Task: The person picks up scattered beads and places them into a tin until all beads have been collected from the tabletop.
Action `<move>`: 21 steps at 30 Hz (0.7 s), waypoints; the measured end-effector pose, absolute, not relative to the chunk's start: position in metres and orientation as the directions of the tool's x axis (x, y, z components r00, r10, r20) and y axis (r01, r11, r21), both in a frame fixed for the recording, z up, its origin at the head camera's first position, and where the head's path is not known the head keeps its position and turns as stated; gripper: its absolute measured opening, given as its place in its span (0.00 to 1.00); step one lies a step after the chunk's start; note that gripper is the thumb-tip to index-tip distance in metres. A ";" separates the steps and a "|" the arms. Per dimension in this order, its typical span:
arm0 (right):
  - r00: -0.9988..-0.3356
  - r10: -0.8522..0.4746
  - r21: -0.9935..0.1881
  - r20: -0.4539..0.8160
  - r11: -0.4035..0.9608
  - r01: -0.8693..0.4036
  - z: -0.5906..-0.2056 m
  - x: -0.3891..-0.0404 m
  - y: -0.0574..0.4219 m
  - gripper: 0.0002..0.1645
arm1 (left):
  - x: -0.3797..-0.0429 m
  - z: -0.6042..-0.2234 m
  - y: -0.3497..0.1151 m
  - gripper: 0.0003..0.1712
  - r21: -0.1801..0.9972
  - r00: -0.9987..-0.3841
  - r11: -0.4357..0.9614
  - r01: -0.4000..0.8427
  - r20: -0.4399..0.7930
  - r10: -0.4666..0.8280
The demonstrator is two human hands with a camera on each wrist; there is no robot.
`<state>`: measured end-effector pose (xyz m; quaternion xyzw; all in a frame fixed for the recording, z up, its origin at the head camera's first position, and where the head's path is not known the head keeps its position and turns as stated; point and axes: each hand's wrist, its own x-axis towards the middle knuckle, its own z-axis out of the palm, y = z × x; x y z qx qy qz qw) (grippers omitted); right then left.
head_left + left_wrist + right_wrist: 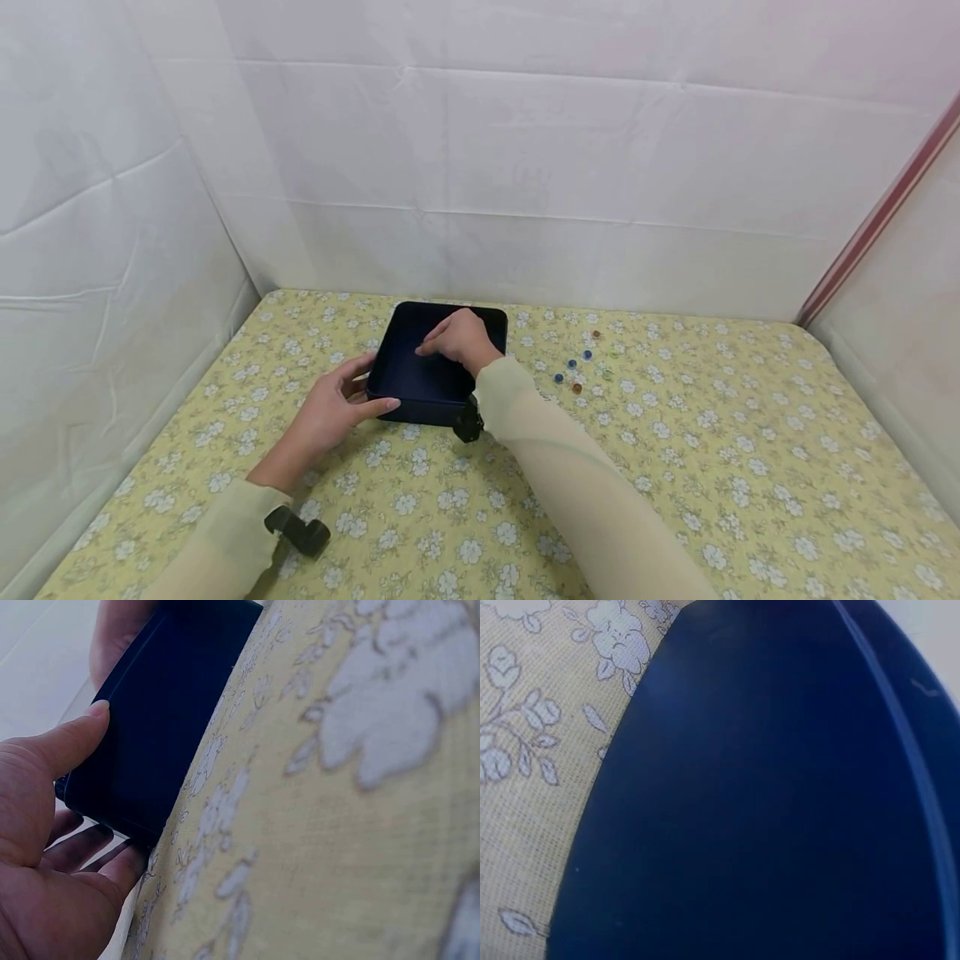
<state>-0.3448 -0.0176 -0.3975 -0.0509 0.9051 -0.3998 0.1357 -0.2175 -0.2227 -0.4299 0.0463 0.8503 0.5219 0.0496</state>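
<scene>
A dark blue square box with low walls and no lid stands on the cloth. My left hand grips its near left corner. In the left wrist view, the left thumb lies on the box's wall, with the other fingers around the corner. My right hand reaches over the right side into the box, thumb and fingertips pinched together above the floor. Between them a small bead-like piece barely shows, too tiny to make out clearly. In the right wrist view, the box's outer wall hides that hand.
Right of the box lie several small glass beads: blue beads, amber beads and pale green beads. A yellow flowered cloth covers the table. White sheeting hangs behind and at the sides.
</scene>
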 end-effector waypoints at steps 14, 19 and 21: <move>-0.961 -0.190 -0.727 -0.200 0.686 0.016 -0.396 -0.345 -0.018 0.06 | -0.217 -0.429 -0.221 0.56 0.892 -0.991 0.451 0.022 -0.039 0.126; -0.964 -0.183 -0.716 -0.195 0.698 0.012 -0.398 -0.346 -0.018 0.06 | -0.216 -0.428 -0.221 0.56 0.888 -0.991 0.460 0.018 -0.045 0.126; -0.964 -0.184 -0.715 -0.194 0.699 0.011 -0.398 -0.346 -0.018 0.06 | -0.216 -0.427 -0.221 0.56 0.886 -0.991 0.463 0.016 -0.047 0.124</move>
